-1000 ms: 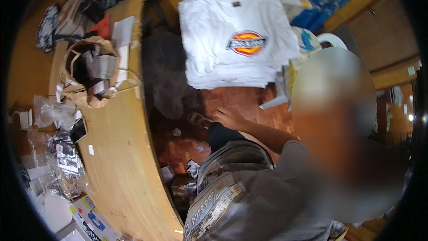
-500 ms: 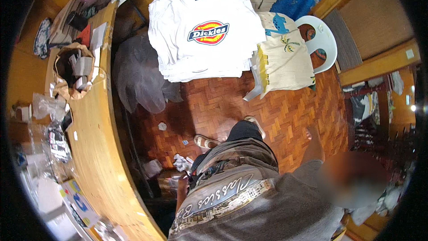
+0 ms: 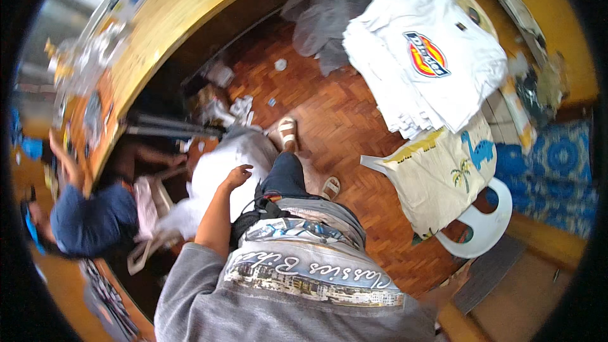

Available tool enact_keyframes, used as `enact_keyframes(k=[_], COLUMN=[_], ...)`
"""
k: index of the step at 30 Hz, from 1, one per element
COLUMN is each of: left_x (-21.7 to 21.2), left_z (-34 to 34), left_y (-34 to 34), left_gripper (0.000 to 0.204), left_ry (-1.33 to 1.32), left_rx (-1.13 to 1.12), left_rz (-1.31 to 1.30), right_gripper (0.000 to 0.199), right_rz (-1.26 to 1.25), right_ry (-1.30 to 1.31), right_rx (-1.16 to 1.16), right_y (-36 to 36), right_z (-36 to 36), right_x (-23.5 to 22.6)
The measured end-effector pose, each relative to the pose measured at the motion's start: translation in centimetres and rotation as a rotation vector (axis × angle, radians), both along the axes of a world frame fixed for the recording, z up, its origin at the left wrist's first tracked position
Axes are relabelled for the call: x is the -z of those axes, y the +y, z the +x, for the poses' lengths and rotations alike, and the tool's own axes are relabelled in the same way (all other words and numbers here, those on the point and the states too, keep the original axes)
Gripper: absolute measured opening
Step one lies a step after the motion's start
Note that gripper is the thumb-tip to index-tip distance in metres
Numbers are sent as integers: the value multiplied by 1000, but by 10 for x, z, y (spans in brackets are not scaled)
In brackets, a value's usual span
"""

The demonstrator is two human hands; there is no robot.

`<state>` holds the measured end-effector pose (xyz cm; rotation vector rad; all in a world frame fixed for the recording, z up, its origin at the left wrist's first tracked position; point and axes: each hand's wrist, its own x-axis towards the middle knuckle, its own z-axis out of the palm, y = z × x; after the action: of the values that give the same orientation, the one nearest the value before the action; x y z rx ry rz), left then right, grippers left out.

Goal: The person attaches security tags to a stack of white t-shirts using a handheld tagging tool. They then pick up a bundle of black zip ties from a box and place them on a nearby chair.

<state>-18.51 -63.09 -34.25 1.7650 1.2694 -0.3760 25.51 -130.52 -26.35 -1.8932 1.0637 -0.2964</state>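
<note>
My left hand (image 3: 238, 177) hangs at my side with its fingers loosely apart and nothing in it. It appears in front of a big white plastic bag (image 3: 212, 180) on the floor; whether they touch I cannot tell. My right hand (image 3: 452, 285) shows only as a smear at the lower right, near the doorway, its fingers not readable. Ahead to the right lies a stack of white T-shirts (image 3: 386, 63) with a colourful printed emblem. Beside it a cream cloth with dinosaur and palm prints (image 3: 430, 183) drapes over a white plastic chair (image 3: 484, 218).
A long wooden table (image 3: 190, 0) curves along the left. A person in a dark blue shirt (image 3: 95, 218) sits there, one hand raised by the table's edge. Clear plastic (image 3: 326, 12) and crumpled scraps (image 3: 240, 111) lie on the parquet floor (image 3: 329, 114). Blue patterned fabric (image 3: 544, 171) hangs right.
My view has swung left, so the shirts and chair now appear farther right. The seated person and the white bag have come into view. My left hand shows more fully.
</note>
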Motion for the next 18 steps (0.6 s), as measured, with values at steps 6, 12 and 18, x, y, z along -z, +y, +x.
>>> enact_keyframes(k=[6,12,18], left_x=[-23,-38,-13], left_z=[-144,-182,-166], left_y=[-98,-147,-95], left_gripper=[39,41,34], left_ry=[225,286,97], left_rx=[-469,-682,-398], left_rz=[-208,-338,-139], right_gripper=[33,27,23], right_rz=[155,192,13], right_ry=[-90,211,67], right_rx=[-8,-132,-23], right_y=[13,-33,-46], right_z=[33,58,28], right_x=[-16,19,54])
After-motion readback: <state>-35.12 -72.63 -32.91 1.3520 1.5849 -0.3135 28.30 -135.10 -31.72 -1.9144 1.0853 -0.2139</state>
